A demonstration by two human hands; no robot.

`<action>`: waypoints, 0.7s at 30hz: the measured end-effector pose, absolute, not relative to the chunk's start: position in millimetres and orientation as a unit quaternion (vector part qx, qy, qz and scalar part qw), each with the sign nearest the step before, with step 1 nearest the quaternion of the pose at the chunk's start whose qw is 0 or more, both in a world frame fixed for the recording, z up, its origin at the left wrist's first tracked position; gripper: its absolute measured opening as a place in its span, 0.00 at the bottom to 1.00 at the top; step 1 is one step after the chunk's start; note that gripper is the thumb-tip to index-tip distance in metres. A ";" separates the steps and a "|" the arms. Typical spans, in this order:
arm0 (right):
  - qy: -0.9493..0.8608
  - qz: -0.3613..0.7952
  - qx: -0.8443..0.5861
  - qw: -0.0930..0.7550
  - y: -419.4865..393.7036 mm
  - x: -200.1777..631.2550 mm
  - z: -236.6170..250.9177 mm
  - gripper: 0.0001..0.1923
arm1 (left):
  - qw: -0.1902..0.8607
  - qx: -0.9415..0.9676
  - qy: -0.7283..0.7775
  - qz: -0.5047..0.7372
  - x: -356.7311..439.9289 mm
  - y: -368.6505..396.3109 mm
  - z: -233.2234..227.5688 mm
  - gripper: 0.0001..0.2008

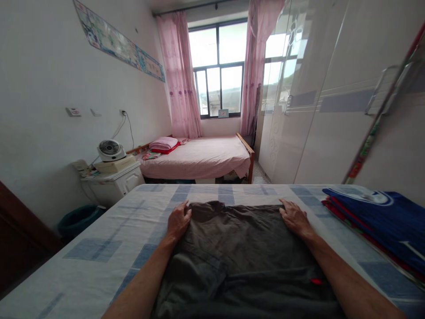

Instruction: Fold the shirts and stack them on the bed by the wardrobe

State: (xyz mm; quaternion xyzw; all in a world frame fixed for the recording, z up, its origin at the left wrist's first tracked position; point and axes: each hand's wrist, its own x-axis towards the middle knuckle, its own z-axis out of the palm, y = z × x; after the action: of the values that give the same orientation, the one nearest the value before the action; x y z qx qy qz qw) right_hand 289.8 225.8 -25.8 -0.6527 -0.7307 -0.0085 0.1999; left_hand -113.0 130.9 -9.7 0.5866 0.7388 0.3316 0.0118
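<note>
Both our hands, left hand (178, 220) and right hand (295, 218), press open-fingered on the far corners of the dark shirt (242, 252) spread across the checked bed (109, 239), smoothed but not yet folded, beside the folded pile (381, 221).

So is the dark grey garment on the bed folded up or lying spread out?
Spread out: the dark grey garment lies flat across the bed, with the left hand and right hand pressing its far corners.
</note>
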 end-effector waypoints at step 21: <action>-0.698 -0.001 -0.676 0.237 229.7 284.7 -12.7 0.07 | 0.233 0.523 0.591 0.569 -107.5 137.5 -5.6 0.19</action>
State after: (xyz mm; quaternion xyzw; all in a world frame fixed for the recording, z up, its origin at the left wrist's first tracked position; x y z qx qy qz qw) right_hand 284.7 229.7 -12.7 -0.6760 -0.6977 -0.0008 0.2373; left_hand -107.5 137.5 -5.6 0.5228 0.5906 0.5690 0.2327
